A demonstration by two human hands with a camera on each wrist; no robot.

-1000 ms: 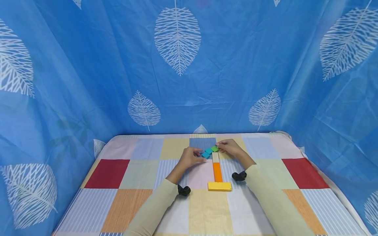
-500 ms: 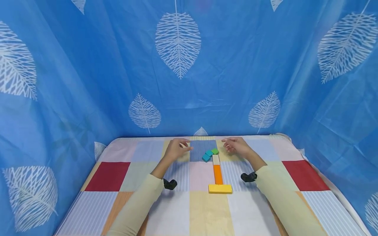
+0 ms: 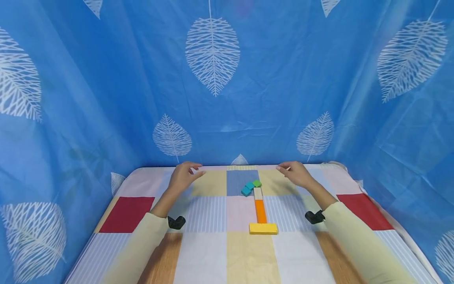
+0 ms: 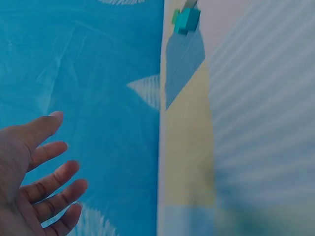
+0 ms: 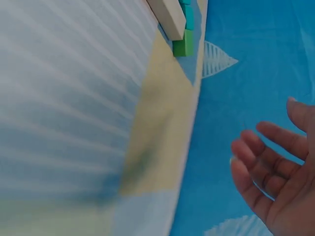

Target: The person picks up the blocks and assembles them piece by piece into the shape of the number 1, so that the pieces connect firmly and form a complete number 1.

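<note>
Flat blocks lie in a line on the patchwork cloth (image 3: 213, 252): a yellow block (image 3: 263, 228) crosswise at the near end, an orange block (image 3: 260, 211), a cream block (image 3: 258, 193), then a green block (image 3: 257, 183) and two teal blocks (image 3: 247, 189) angled off to the left. My left hand (image 3: 184, 175) hovers far left of them with relaxed fingers, holding nothing. My right hand (image 3: 296, 173) hovers to their right, also empty. The left wrist view shows the left hand (image 4: 34, 182) spread, the teal blocks (image 4: 187, 19) far off. The right wrist view shows the right hand (image 5: 275, 172) and the green block (image 5: 183, 44).
A blue curtain with white leaf prints (image 3: 213, 51) closes in the table at the back and both sides. A black wrist mount (image 3: 176, 221) sits on the left sleeve and another black mount (image 3: 315, 216) on the right sleeve.
Both hands have let go of the small teal and green blocks and moved apart, the left hand leftward and the right hand rightward. The blocks stay where they lay.
</note>
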